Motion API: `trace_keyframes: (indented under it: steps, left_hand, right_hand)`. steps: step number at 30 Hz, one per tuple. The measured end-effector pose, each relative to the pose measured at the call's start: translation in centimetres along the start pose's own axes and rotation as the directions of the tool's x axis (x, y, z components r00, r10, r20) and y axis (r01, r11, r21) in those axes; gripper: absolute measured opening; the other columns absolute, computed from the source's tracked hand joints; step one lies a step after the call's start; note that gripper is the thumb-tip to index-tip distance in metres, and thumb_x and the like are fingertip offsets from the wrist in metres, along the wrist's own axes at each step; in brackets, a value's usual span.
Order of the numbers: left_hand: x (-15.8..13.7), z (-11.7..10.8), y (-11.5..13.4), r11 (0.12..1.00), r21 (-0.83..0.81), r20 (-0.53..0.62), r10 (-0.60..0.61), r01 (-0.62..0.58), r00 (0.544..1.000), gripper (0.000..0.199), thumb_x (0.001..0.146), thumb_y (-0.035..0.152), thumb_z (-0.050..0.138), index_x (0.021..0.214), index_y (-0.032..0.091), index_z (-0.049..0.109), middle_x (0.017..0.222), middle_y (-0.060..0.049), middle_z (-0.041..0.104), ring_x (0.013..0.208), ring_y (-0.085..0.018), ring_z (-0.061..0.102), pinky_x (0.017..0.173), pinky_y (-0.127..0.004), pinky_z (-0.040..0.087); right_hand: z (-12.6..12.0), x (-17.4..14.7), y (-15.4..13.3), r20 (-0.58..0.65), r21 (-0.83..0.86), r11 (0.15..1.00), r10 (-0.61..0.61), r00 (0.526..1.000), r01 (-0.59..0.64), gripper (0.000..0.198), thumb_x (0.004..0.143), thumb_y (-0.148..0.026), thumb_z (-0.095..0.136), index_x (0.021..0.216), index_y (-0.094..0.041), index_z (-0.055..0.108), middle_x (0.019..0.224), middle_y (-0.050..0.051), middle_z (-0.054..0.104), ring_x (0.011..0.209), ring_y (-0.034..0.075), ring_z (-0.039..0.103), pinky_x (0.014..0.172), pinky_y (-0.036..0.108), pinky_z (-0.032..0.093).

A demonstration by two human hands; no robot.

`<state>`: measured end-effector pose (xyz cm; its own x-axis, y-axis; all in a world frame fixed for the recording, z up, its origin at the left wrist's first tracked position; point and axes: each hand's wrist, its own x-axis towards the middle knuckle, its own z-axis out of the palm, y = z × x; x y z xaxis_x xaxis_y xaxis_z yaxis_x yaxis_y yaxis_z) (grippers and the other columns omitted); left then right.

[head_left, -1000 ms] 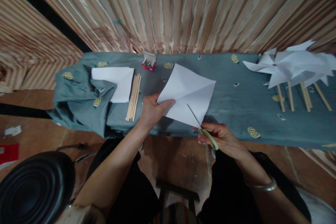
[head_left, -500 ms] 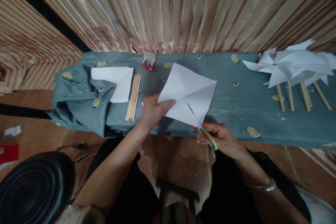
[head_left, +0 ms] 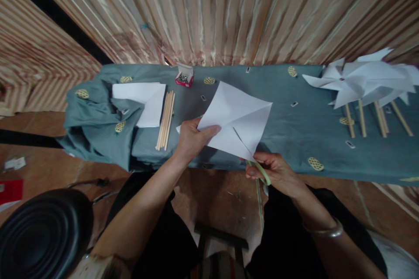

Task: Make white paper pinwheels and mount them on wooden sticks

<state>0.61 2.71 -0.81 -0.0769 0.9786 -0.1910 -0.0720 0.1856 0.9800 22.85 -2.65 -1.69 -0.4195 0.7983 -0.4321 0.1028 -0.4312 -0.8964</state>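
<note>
A square sheet of white paper [head_left: 240, 109] with diagonal creases is pinched at its left corner by my left hand [head_left: 195, 136], thumb on top. My right hand [head_left: 270, 168] is closed round the pale green handles of a pair of scissors [head_left: 264, 175]. The scissors' blades lie at the paper's near corner, along a diagonal line running toward the middle. Part of the blades is hidden by the paper and fingers. Left of my left hand lie a bundle of wooden sticks [head_left: 165, 120] and a stack of folded white paper [head_left: 152, 107].
A small red box of metal pins [head_left: 184, 79] stands open at the back of the cloth-covered table [head_left: 288, 135]. Several white paper pinwheels [head_left: 363, 80] on sticks lie at the right. A round black stool [head_left: 46, 231] is on the floor at lower left; curtains hang behind.
The paper has shifted very slightly to the right and nearer, with my left hand. My right hand and the scissors stay almost in place.
</note>
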Motion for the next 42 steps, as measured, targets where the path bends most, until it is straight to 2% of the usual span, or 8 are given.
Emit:
trace_keyframes:
  steps: [6,11,17,29,34,39,42]
  left_hand:
    - [-0.23,0.15,0.12,1.000,0.001,0.033,-0.022,0.022,0.999,0.020,0.059,0.027,0.080,0.070,0.013,0.073,0.061,0.000,0.065,0.051,-0.010,0.052,0.048,-0.021,0.041]
    - [-0.23,0.18,-0.01,1.000,0.031,0.022,-0.002,0.001,1.000,0.020,0.059,0.028,0.080,0.069,0.013,0.073,0.060,0.000,0.065,0.051,-0.010,0.051,0.047,-0.021,0.038]
    - [-0.15,0.14,-0.24,0.999,0.038,-0.005,0.011,-0.010,1.000,0.019,0.060,0.029,0.081,0.067,0.013,0.072,0.061,0.000,0.064,0.053,-0.010,0.051,0.049,-0.021,0.039]
    - [-0.13,0.11,-0.34,1.000,0.027,-0.005,0.011,-0.010,1.000,0.018,0.061,0.027,0.080,0.069,0.013,0.072,0.060,0.001,0.064,0.051,-0.009,0.051,0.048,-0.021,0.039]
    - [-0.13,0.14,-0.30,0.999,0.034,-0.004,0.002,-0.002,1.000,0.019,0.060,0.027,0.081,0.069,0.013,0.072,0.058,0.001,0.063,0.050,-0.009,0.050,0.047,-0.021,0.039]
    - [-0.06,0.07,-0.13,0.999,0.038,-0.013,-0.012,0.012,1.000,0.021,0.059,0.028,0.081,0.070,0.012,0.072,0.062,0.000,0.065,0.053,-0.010,0.053,0.049,-0.022,0.042]
    - [0.18,-0.22,0.04,0.999,0.043,-0.037,-0.016,0.018,0.999,0.023,0.059,0.029,0.080,0.072,0.012,0.072,0.064,-0.001,0.067,0.055,-0.012,0.056,0.052,-0.024,0.044]
  right_hand:
    - [0.16,-0.01,0.00,-0.031,-0.049,0.999,-0.022,0.999,0.020,0.041,0.061,-0.055,0.081,0.066,-0.017,0.066,0.063,0.001,0.061,0.055,0.010,0.050,0.049,0.022,0.040]
    - [0.25,-0.07,-0.09,-0.036,-0.022,1.000,-0.009,0.999,0.008,0.041,0.061,-0.054,0.081,0.064,-0.017,0.064,0.062,0.000,0.061,0.055,0.009,0.050,0.050,0.021,0.041]
    - [0.16,-0.15,-0.05,-0.029,-0.002,1.000,-0.016,0.999,0.016,0.038,0.061,-0.050,0.083,0.069,-0.017,0.068,0.062,0.000,0.061,0.054,0.008,0.050,0.049,0.020,0.039]
    - [0.34,0.03,0.12,-0.048,0.061,0.997,0.045,0.998,-0.042,0.043,0.055,-0.053,0.085,0.075,-0.017,0.072,0.058,-0.002,0.059,0.051,0.008,0.052,0.047,0.020,0.043]
    - [0.35,0.11,0.66,-0.049,0.044,0.999,0.034,0.998,-0.032,0.043,0.058,-0.053,0.083,0.079,-0.017,0.072,0.062,0.000,0.061,0.054,0.009,0.054,0.048,0.020,0.043]
    - [0.18,-0.25,0.30,0.018,-0.062,0.998,-0.018,1.000,0.019,0.038,0.067,-0.052,0.078,0.075,-0.016,0.069,0.063,-0.001,0.061,0.054,0.008,0.049,0.048,0.019,0.040]
    - [-0.38,-0.66,-0.21,0.084,-0.124,0.992,-0.028,0.996,0.038,0.035,0.072,-0.050,0.075,0.081,-0.016,0.070,0.072,0.001,0.064,0.055,0.008,0.050,0.048,0.019,0.040]
